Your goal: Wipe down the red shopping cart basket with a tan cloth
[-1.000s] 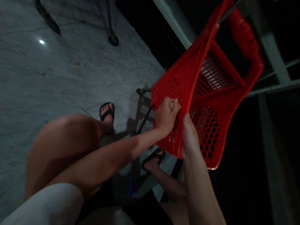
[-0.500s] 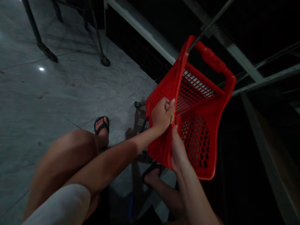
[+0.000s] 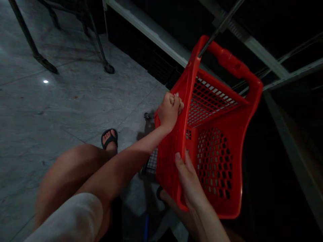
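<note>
A red plastic shopping basket point(image 3: 241, 161) with perforated sides and a handle leans tilted in front of me. My left hand point(image 3: 168, 112) is closed around a small beige, crumpled piece of cloth or sponge point(image 3: 180, 105); which of the two I cannot tell. It presses against the basket's outer left side, below the rim. Lower down, my right hand point(image 3: 188, 174) grips the near rim, its thumb over the edge and the fingers inside, partly hidden. The inside of the basket shows only its perforated walls.
Dark cart legs with wheels point(image 3: 109, 69) stand on the grey tiled floor point(image 3: 83, 101) at upper left. A pale shelf edge point(image 3: 161, 42) runs behind the basket, with metal bars at upper right. My sandalled foot point(image 3: 109, 138) is left of the basket.
My left hand has slid up and slightly left along the basket's side with the beige piece. My right hand sits lower on the rim, and the basket appears larger and lower in view.
</note>
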A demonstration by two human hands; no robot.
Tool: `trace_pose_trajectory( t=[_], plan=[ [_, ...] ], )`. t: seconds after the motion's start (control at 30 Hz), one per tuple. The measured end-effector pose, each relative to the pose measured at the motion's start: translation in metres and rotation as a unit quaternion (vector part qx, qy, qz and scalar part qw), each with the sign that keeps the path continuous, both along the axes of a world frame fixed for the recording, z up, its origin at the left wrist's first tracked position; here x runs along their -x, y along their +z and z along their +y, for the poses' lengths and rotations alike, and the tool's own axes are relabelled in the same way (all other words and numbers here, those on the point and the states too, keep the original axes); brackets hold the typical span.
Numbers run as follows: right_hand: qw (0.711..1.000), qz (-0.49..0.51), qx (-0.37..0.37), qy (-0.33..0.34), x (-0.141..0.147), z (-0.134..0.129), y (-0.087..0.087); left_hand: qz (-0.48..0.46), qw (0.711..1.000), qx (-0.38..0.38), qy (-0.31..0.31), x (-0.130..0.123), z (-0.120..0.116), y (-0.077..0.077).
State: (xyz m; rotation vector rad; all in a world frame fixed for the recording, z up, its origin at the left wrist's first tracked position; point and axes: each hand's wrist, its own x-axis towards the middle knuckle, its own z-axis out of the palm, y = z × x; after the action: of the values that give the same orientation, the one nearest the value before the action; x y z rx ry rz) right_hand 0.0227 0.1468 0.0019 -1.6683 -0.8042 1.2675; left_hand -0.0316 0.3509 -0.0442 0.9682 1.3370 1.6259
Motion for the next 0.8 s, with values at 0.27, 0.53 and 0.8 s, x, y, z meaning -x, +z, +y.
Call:
trace_pose_trajectory(
  t=[0.27, 0.53, 0.8],
  plan=[
    [0.999, 0.013, -0.008, -0.041, 0.001, 0.025, -0.009, -0.045, 0.979, 0.112, -0.161, 0.018, -0.198, -0.038],
    [0.997, 0.06, 0.033, -0.024, -0.002, 0.024, -0.005, 0.006, 0.994, 0.054, -0.098, 0.014, -0.139, -0.02],
    [0.997, 0.059, 0.046, -0.008, -0.001, 0.02, 0.003, 0.013, 0.998, 0.063, 0.01, 0.01, 0.019, -0.055]
  ],
)
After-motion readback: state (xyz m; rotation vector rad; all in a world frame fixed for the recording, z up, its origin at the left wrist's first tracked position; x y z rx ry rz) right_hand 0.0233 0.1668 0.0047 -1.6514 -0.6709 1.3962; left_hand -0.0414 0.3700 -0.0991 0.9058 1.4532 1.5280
